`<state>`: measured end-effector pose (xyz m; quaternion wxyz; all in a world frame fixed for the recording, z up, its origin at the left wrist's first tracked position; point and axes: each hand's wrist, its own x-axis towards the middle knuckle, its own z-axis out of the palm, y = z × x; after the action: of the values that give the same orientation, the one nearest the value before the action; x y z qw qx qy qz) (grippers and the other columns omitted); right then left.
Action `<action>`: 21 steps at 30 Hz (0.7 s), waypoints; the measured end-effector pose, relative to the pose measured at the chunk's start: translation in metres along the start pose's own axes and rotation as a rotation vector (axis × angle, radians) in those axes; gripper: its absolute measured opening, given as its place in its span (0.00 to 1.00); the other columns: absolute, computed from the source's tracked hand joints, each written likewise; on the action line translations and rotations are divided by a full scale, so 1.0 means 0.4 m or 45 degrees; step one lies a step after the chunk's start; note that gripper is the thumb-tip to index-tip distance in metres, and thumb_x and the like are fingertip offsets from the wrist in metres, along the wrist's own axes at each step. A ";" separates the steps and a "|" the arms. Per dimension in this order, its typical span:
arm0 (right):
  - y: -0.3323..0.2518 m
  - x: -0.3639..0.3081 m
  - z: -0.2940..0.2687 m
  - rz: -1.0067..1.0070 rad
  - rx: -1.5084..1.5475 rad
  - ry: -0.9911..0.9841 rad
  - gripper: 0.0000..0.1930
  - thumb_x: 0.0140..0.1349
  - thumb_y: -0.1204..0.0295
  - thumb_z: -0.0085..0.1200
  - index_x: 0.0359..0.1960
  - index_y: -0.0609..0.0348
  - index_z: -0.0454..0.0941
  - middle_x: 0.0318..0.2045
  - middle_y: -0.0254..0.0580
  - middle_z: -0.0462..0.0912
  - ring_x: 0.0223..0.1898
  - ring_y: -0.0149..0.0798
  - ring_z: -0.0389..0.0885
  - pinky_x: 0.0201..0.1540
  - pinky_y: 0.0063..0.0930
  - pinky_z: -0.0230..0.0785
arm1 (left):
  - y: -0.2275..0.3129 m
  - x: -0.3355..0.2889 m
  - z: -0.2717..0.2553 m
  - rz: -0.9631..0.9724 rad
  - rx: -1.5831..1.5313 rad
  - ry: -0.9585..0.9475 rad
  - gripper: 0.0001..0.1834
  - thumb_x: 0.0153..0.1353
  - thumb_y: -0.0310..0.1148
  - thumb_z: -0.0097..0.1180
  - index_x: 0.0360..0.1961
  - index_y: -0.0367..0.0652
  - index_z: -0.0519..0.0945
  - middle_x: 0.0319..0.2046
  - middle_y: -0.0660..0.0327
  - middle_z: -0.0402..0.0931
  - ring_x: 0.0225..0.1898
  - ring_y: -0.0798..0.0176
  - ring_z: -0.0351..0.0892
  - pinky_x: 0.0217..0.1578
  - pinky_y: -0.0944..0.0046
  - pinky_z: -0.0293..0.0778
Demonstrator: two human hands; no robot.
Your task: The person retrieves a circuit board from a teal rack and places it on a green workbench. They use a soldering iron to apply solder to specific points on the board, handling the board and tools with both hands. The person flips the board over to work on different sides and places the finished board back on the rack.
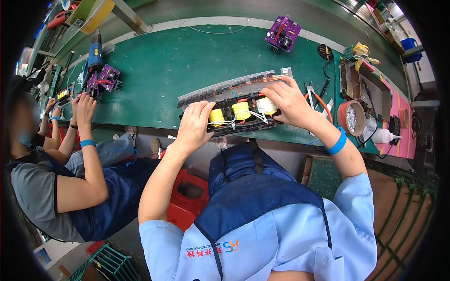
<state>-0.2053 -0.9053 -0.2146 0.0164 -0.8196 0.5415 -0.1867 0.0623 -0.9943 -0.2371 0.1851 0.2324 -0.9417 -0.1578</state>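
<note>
A long electronic assembly [229,93] with a grey metal heatsink side lies across the front edge of the green bench, tilted slightly up to the right. Yellow-wrapped coils [240,111] sit in a row along it, with white wires [253,117] running over them. My left hand [194,125] is closed round its left end. At the other end, my right hand [287,100] grips the assembly beside a whitish wrapped coil [266,106]. The undersides of both grips are hidden.
On the right lie orange-handled pliers [324,104], a roll of tape holding small parts [350,118], a white squeeze bottle [384,136] and a tray [363,89]. A purple circuit board [283,33] stands at the back. A co-worker [70,178] works at left near a blue power screwdriver [95,54].
</note>
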 end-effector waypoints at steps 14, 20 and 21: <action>-0.014 -0.065 0.054 0.044 0.027 0.088 0.33 0.26 0.73 0.64 0.42 0.56 0.68 0.38 0.39 0.72 0.44 0.38 0.71 0.53 0.44 0.53 | 0.028 -0.036 0.035 0.024 0.047 0.048 0.30 0.33 0.22 0.56 0.45 0.34 0.68 0.41 0.52 0.66 0.44 0.51 0.66 0.46 0.56 0.63; -0.015 -0.065 0.070 0.106 0.014 0.102 0.34 0.25 0.74 0.64 0.43 0.56 0.68 0.37 0.39 0.71 0.44 0.39 0.70 0.52 0.43 0.54 | 0.018 -0.057 0.062 0.022 0.044 0.122 0.25 0.36 0.20 0.52 0.43 0.38 0.71 0.43 0.52 0.67 0.45 0.50 0.66 0.46 0.55 0.63; -0.016 -0.071 0.074 0.114 0.011 0.088 0.35 0.24 0.74 0.64 0.44 0.57 0.68 0.37 0.40 0.70 0.43 0.40 0.70 0.52 0.43 0.54 | 0.017 -0.059 0.067 0.012 0.034 0.124 0.25 0.36 0.20 0.52 0.42 0.38 0.71 0.43 0.52 0.67 0.46 0.50 0.66 0.46 0.55 0.63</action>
<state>-0.2000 -0.8826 -0.2487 0.0095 -0.7875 0.5772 -0.2161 0.0677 -0.9711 -0.2647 0.2284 0.2379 -0.9347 -0.1327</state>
